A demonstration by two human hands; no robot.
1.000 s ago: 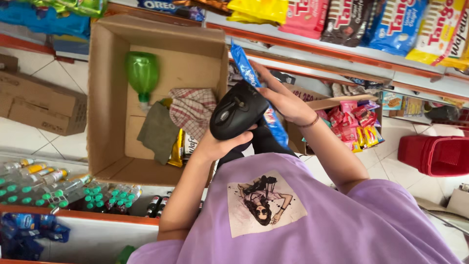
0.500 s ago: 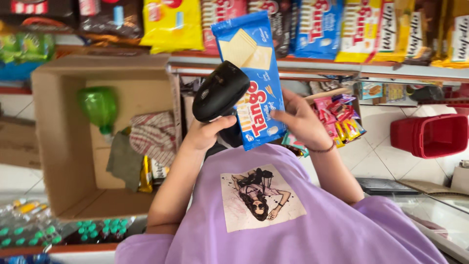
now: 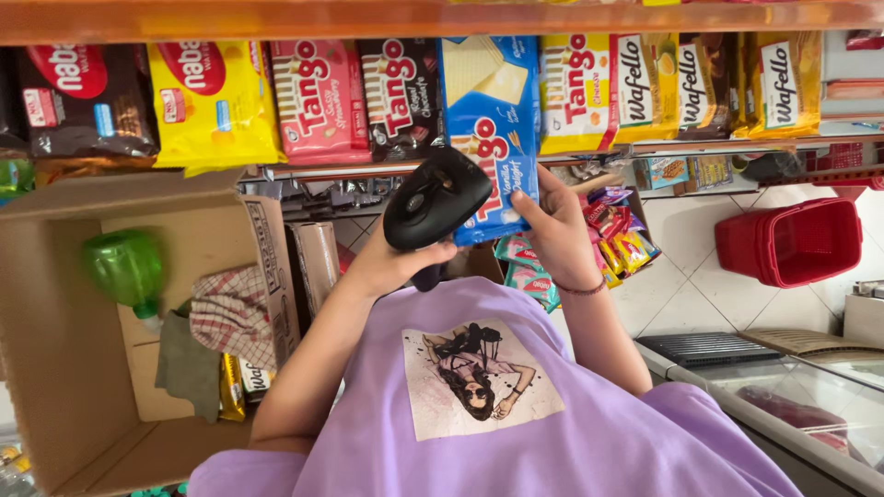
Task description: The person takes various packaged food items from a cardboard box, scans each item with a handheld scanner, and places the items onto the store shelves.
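Observation:
My left hand grips a black handheld barcode scanner, its head lying against the lower left of a blue wafer packet. My right hand holds that packet by its lower right edge. The packet stands upright in front of the shelf row, between a dark brown packet and a yellow one. Both arms reach out from my purple shirt.
A shelf carries a row of wafer packets in several colours. An open cardboard box at the left holds a green bottle and a checked cloth. A red basket sits on the tiled floor at right.
Both hands have risen with the scanner and the blue packet, which now stands level with the shelf row. The view has tilted up towards the shelf.

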